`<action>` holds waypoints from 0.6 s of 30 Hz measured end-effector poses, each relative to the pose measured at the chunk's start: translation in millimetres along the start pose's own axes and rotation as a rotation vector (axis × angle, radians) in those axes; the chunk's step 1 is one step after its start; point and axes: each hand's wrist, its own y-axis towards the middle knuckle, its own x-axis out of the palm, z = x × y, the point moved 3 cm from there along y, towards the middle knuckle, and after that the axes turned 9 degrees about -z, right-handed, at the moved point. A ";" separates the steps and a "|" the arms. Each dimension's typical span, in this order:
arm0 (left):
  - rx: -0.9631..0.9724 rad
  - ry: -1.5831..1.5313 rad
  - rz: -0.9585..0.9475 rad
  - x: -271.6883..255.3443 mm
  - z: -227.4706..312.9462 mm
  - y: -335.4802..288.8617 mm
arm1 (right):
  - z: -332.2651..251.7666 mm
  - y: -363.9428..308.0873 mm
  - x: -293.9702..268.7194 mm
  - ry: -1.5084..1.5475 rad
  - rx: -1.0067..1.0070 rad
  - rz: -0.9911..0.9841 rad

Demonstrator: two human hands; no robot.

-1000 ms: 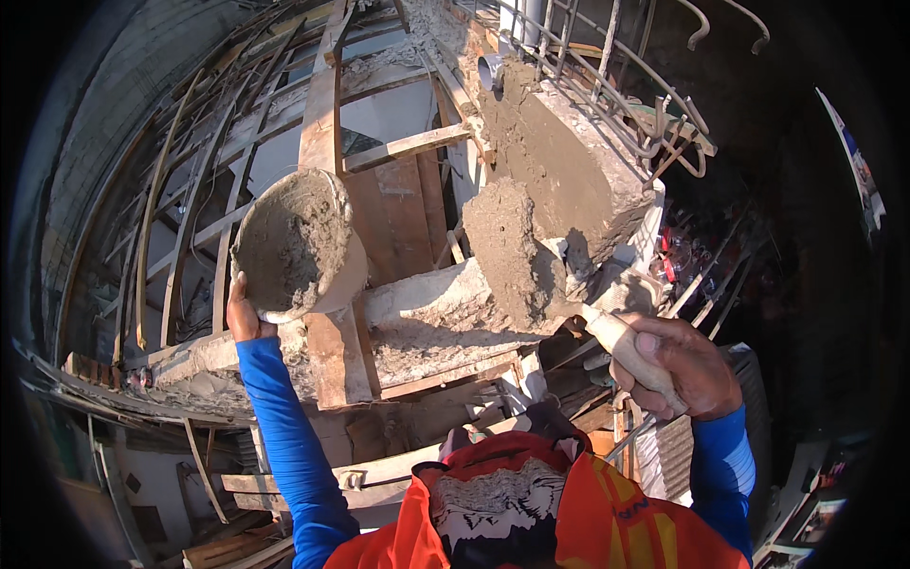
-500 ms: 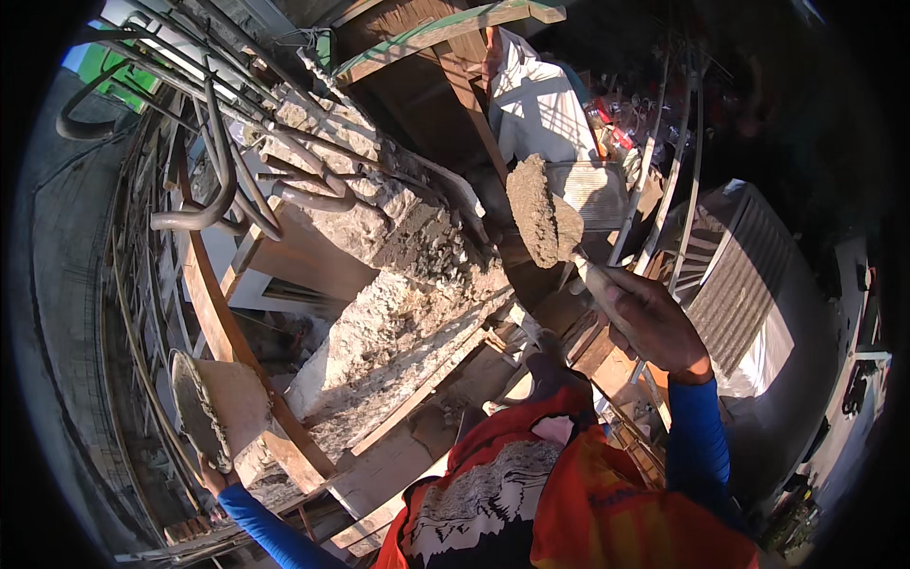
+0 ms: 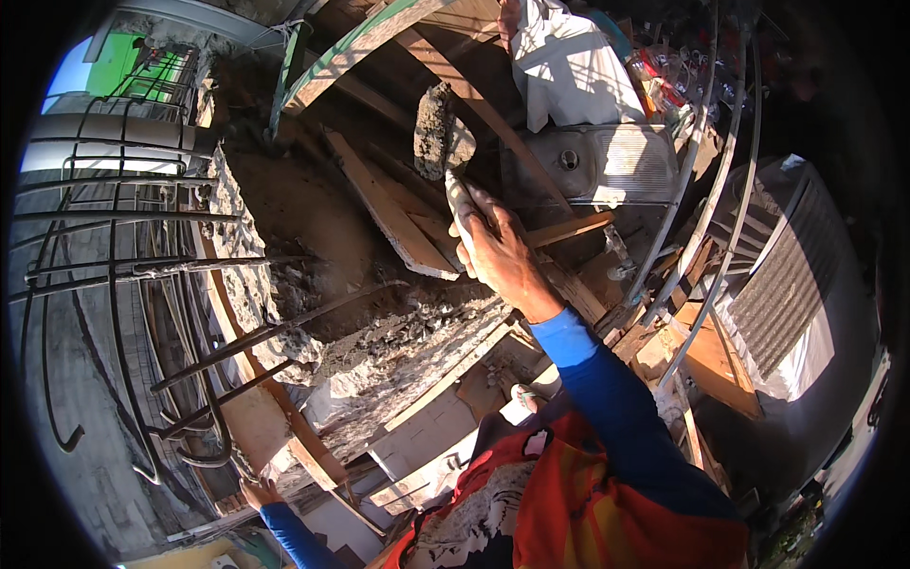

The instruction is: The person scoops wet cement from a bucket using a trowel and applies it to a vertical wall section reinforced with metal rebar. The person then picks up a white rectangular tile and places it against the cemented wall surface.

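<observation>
My right hand [image 3: 495, 244] is closed round the handle of a trowel [image 3: 461, 144]. A lump of wet grey mortar [image 3: 433, 131] sits on its blade, held up over the dark gap behind the broken concrete ledge [image 3: 408, 365]. Low on the left, my left hand [image 3: 258, 491] grips the edge of a pale mortar container [image 3: 258, 424]. Bent steel bars partly cover that container, and the mortar inside it is hidden from this angle. Rough fresh mortar [image 3: 379, 341] lies along the ledge.
Rebar [image 3: 114, 223] juts across the left, with hooked ends near my left arm. Wooden boards [image 3: 389, 204] lean beyond the ledge. A metal sink [image 3: 592, 161], a white cloth [image 3: 573, 71] and long curved strips [image 3: 706, 190] are at the right.
My right hand has moved left and away from me with the loaded trowel. The view has shifted, and rebar now covers much of the container in my left hand.
</observation>
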 end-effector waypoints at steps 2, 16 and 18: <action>-0.048 0.108 -0.024 4.2 3.8 -1.5 | 5.8 17.4 10.6 -0.278 -0.176 -0.051; -0.083 0.236 -0.016 13.8 -9.0 -11.5 | -65.8 62.6 77.0 0.183 -0.226 -0.250; 0.074 0.207 -0.059 9.7 -18.0 -5.3 | -79.3 70.5 86.2 0.228 -0.236 -0.256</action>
